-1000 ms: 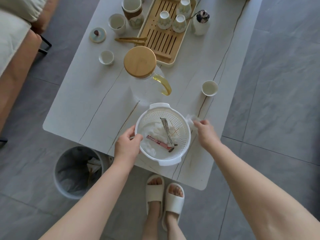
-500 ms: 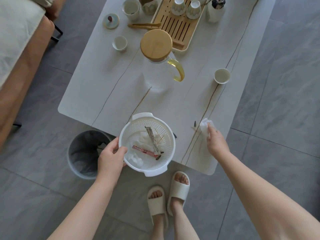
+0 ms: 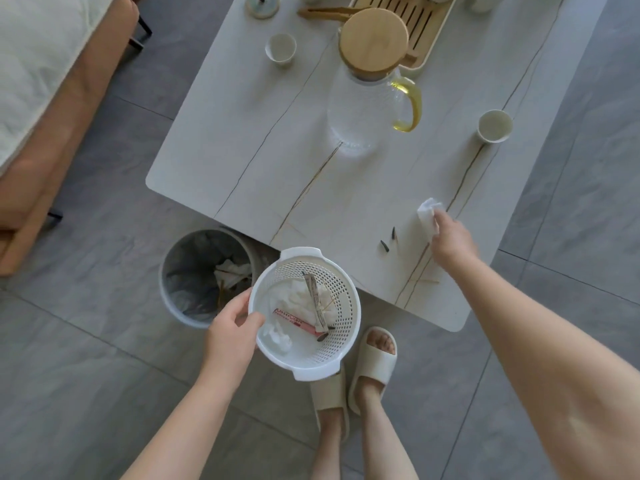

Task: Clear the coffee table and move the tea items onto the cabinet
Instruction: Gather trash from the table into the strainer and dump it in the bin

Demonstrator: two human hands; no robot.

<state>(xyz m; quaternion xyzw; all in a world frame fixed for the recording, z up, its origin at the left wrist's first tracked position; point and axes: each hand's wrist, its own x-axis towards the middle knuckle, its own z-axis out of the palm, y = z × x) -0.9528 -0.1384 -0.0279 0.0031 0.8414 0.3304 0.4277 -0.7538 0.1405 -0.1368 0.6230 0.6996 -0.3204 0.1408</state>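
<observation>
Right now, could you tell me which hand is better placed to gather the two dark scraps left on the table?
The right hand: it holds a tissue just beside the scraps, while the left hand grips the basket off the table.

Bare-armed, sleeveless to the frame's edge, the person wears cream open-toed slide slippers (image 3: 372,368) on both feet.

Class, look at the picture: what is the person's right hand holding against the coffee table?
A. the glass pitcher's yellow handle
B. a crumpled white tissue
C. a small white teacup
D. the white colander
B: the right hand pinches a crumpled white tissue against the coffee table; the left hand holds the white colander.
</observation>
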